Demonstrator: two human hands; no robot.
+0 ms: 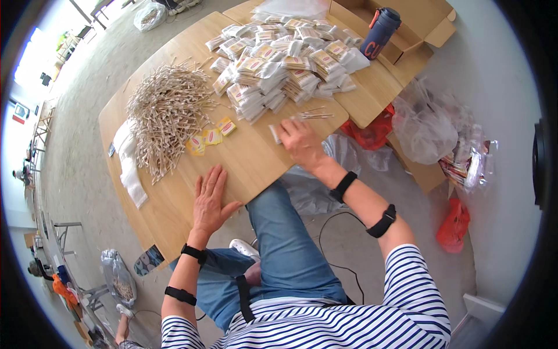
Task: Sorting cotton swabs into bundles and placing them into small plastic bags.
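My left hand point(210, 200) lies flat on the wooden table near its front edge, fingers stretched out, holding nothing. Further right, my right hand point(302, 141) is low over the table with its fingers bent and drawn together; what they grip, if anything, is hidden. A small clear plastic sleeve point(274, 134) lies beside those fingers, and a few loose cotton swabs point(315, 114) lie just beyond them. Between the hands and the piles are yellow printed cards point(211, 137) and a small stack of similar cards point(226, 126). A large heap of loose cotton swabs point(165, 113) covers the left side.
Many bagged swab packs point(279, 64) are piled at the back. A dark bottle point(381, 34) stands beside an open cardboard box point(418, 26). A white cloth point(129, 163) lies at the left edge. Plastic bags point(427, 122) and a red bag point(453, 225) are right of the table.
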